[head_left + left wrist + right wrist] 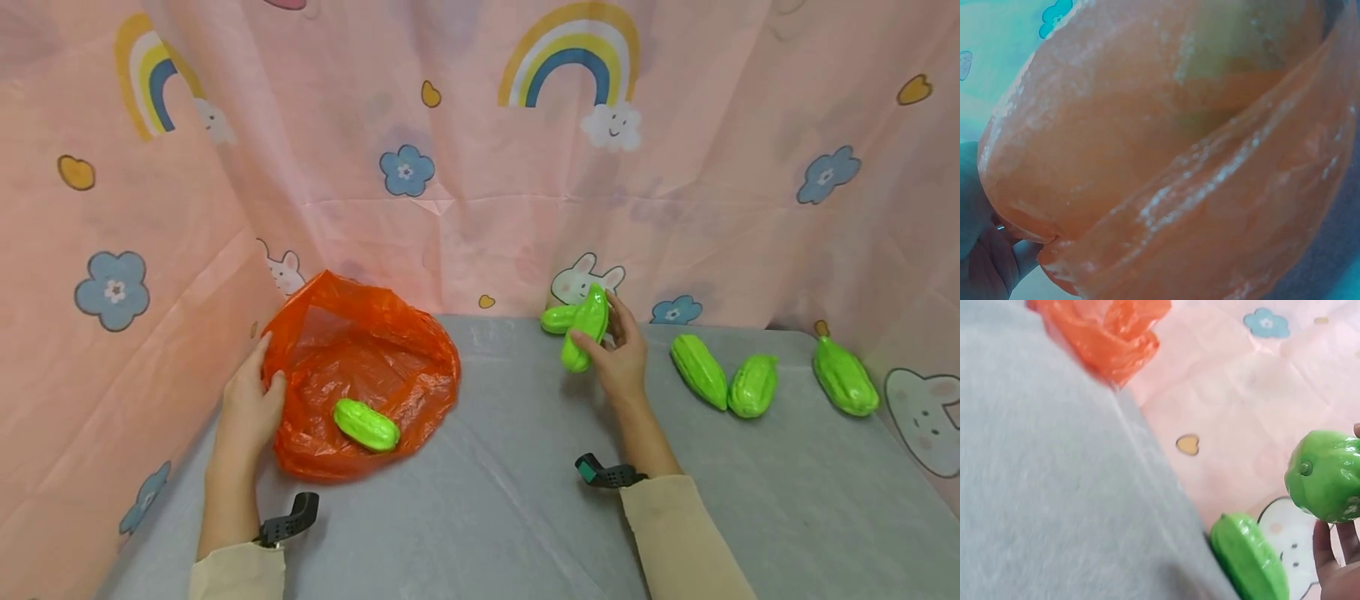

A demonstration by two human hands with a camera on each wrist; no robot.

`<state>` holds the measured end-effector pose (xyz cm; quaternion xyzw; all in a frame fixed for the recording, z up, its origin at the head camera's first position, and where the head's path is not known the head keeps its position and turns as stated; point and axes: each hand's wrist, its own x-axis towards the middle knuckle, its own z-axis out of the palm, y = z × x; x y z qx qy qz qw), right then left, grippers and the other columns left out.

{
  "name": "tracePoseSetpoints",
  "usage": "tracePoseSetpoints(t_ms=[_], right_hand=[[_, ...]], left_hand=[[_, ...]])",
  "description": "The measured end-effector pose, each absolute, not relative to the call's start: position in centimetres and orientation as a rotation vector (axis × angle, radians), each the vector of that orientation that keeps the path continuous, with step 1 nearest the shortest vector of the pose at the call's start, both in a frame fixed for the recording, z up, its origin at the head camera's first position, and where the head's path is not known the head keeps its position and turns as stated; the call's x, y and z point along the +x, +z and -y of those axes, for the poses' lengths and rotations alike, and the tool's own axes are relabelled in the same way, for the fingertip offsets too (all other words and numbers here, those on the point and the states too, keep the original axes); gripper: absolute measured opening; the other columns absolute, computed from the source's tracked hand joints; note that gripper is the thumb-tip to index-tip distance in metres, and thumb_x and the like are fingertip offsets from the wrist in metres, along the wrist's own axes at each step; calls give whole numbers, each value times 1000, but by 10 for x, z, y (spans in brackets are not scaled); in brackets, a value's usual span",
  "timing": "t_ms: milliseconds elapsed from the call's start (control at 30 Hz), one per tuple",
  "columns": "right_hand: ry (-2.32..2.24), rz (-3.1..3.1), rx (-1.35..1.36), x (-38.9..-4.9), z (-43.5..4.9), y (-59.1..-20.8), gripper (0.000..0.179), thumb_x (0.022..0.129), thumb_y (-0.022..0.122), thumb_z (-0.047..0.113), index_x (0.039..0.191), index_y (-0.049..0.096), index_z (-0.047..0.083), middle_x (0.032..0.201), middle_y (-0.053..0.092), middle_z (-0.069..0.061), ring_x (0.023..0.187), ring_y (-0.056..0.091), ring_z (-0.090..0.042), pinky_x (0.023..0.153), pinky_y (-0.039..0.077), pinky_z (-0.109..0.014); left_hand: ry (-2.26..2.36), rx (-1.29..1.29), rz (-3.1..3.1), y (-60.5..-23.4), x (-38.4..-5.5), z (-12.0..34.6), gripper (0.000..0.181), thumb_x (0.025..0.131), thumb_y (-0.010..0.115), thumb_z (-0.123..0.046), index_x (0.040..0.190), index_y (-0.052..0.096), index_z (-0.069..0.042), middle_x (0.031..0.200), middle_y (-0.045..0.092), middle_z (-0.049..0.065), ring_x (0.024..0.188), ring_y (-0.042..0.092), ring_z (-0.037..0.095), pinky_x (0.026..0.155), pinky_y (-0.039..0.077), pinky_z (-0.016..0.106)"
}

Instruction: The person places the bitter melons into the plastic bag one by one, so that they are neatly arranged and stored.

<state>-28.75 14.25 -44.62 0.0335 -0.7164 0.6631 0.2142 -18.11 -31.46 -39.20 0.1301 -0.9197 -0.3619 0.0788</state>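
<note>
My left hand (251, 408) pinches the left rim of an orange plastic bag (322, 454), whose mouth gapes toward me. Inside the bag lies a glossy green toy vegetable (367, 425), ridged like a small gourd. In the left wrist view the bag's thin film (1116, 156) fills most of the picture. My right hand (624, 358) grips another green toy gourd (588, 325) between thumb and fingers, raised above the table. Its rounded end with a small nub (1319, 475) faces the right wrist camera. Behind it a further green gourd (557, 319) lies by the back curtain.
Right of my right hand, two green gourds (699, 371) (753, 386) lie close together on the grey table (495, 517). A green gourd with a brown stem (845, 375) lies farther right. A pink printed curtain (480, 242) encloses the back and both sides.
</note>
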Motion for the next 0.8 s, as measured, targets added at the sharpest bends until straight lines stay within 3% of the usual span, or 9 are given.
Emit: tracePoseSetpoints(t_ms=[100,200,433,800], right_hand=[[1878,1958,122,-285,-138,-439,76,85,76,2,153,45,15,149,53,-11,123,52,-7,102,44,-17],[1909,1926,156,-283,-134,-433,77,85,75,-3,153,45,14,148,53,-8,122,52,-8,105,43,-17],[1925,1948,207,-277,-125,-422,76,84,75,-4,153,45,11,131,53,6,110,57,-12,84,54,-9],[1986,1912,397,-265,-108,-402,70,82,74,-11,146,50,5,130,55,3,106,61,-15,77,58,-15]], left_hand=[[-1080,401,2757,-393,-180,316,68,105,42,-15,165,9,-23,166,25,23,146,33,51,111,35,71],[-1069,396,2758,-393,-179,317,68,105,42,-15,165,10,-23,165,26,23,146,34,51,111,35,71],[-1060,385,2752,-392,-180,316,67,106,42,-16,165,11,-22,166,26,22,146,33,51,112,35,71],[-1062,359,2755,-391,-182,315,66,106,41,-16,165,11,-21,165,26,23,146,33,51,112,34,71]])
